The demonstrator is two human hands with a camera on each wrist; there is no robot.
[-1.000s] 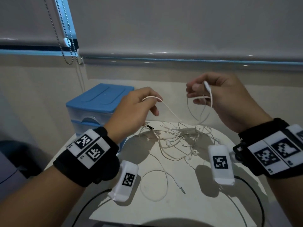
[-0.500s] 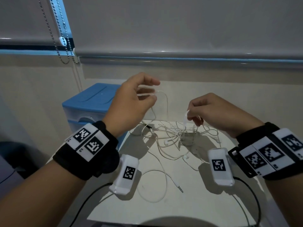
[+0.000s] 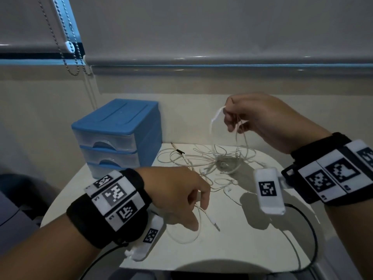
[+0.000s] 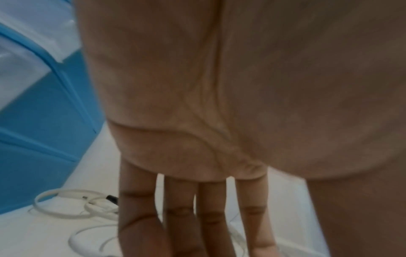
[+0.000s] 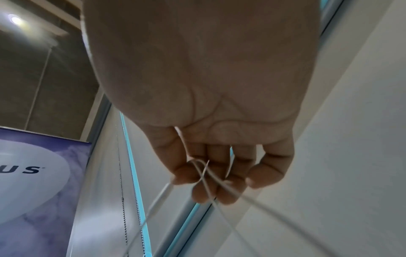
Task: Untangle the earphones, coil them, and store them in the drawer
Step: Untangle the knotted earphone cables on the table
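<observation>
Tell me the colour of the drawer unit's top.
Blue, over translucent drawer fronts; the drawer unit shows best in the head view.

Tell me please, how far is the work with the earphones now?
Nothing looks finished. The earphones lie mostly in a tangle on the table. In hand: the right hand holds some strands up, and the left hand reaches down by the plug end. Left: untangling, coiling, storing. The drawers all look closed.
</observation>
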